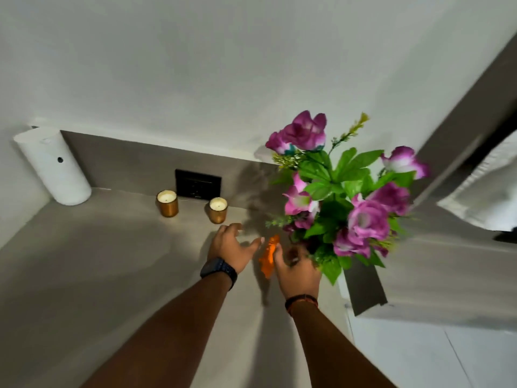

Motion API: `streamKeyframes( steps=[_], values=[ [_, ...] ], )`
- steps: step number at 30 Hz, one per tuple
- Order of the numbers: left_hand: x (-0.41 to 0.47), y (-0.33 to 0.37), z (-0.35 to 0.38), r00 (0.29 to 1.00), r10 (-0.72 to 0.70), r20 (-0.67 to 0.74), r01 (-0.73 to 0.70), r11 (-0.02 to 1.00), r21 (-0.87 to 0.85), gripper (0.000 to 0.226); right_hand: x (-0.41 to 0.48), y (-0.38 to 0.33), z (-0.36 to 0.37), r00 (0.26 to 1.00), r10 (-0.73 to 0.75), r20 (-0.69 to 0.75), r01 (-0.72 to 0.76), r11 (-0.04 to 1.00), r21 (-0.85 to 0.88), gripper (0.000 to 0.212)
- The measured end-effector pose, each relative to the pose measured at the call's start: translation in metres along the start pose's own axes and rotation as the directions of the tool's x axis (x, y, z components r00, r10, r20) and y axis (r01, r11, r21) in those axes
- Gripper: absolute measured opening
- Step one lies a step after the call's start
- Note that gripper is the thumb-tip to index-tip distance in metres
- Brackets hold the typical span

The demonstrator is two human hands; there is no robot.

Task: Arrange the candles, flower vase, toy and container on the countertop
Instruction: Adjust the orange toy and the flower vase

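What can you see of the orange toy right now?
The orange toy is a small, elongated bright-orange figure, plastic by its look, with blurred details. It lies between both hands above the grey countertop. The right hand covers its right edge and seems to touch it; the left hand, open, sits just beside it.

I see a grey countertop bearing a white cylindrical container at the far-left corner, two gold candles by the wall, an orange toy.
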State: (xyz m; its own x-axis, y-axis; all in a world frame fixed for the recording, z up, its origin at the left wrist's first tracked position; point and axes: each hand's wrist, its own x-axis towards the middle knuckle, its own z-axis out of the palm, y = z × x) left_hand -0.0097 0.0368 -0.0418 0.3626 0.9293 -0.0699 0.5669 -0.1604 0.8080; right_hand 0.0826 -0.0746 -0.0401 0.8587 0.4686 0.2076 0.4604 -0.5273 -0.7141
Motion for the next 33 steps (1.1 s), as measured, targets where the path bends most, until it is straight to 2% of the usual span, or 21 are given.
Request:
streamKeyframes(
  steps=[3,6,7,10,13,15,19,22,26,30,33],
  values=[
    [-0.008,0.017,0.018,0.998,-0.038,0.055,0.036,0.999,0.037,0.07,-0.015,0.033,-0.019,0.999,-0.04,-0.023,0.038,0.996,-0.078,0.037],
    [-0.014,0.023,0.03,0.991,-0.094,0.093,0.086,0.992,0.094,0.075,-0.023,0.053,-0.025,0.998,0.061,0.001,-0.06,0.989,-0.137,0.037],
    [-0.016,0.023,0.034,0.99,-0.104,0.095,0.093,0.989,0.117,0.076,-0.022,0.058,-0.025,0.997,0.073,-0.023,-0.075,0.99,-0.118,0.041],
    [-0.018,0.023,0.042,0.99,-0.115,0.076,0.101,0.98,0.171,0.075,-0.01,0.064,-0.016,0.992,0.108,-0.066,-0.108,0.994,-0.003,0.087],
    [-0.017,0.019,0.05,0.991,-0.122,0.054,0.109,0.973,0.202,0.069,0.005,0.064,-0.004,0.981,0.192,0.013,-0.191,0.963,0.191,0.095],
    [-0.015,0.017,0.055,0.994,-0.103,0.048,0.091,0.973,0.213,0.06,0.015,0.066,0.006,0.968,0.244,0.064,-0.252,0.919,0.303,0.09],
    [-0.012,0.013,0.062,0.999,-0.036,0.041,0.026,0.978,0.207,0.033,0.028,0.074,0.021,0.922,0.378,0.089,-0.382,0.842,0.38,0.074],
    [-0.005,0.013,0.065,0.999,-0.025,0.031,0.019,0.981,0.193,0.029,0.035,0.078,0.026,0.92,0.385,0.075,-0.387,0.859,0.334,0.066],
    [0.011,0.017,0.066,0.999,-0.044,0.001,0.043,0.986,0.163,0.023,0.05,0.081,0.032,0.909,0.397,0.128,-0.417,0.845,0.335,0.066],
    [0.025,0.021,0.067,0.997,-0.076,-0.034,0.081,0.982,0.17,0.025,0.061,0.077,0.036,0.936,0.341,0.091,-0.352,0.879,0.321,0.063],
    [0.029,0.023,0.069,0.992,-0.116,-0.056,0.123,0.98,0.156,0.026,0.067,0.078,0.039,0.933,0.344,0.103,-0.359,0.876,0.322,0.063]
  ],
)
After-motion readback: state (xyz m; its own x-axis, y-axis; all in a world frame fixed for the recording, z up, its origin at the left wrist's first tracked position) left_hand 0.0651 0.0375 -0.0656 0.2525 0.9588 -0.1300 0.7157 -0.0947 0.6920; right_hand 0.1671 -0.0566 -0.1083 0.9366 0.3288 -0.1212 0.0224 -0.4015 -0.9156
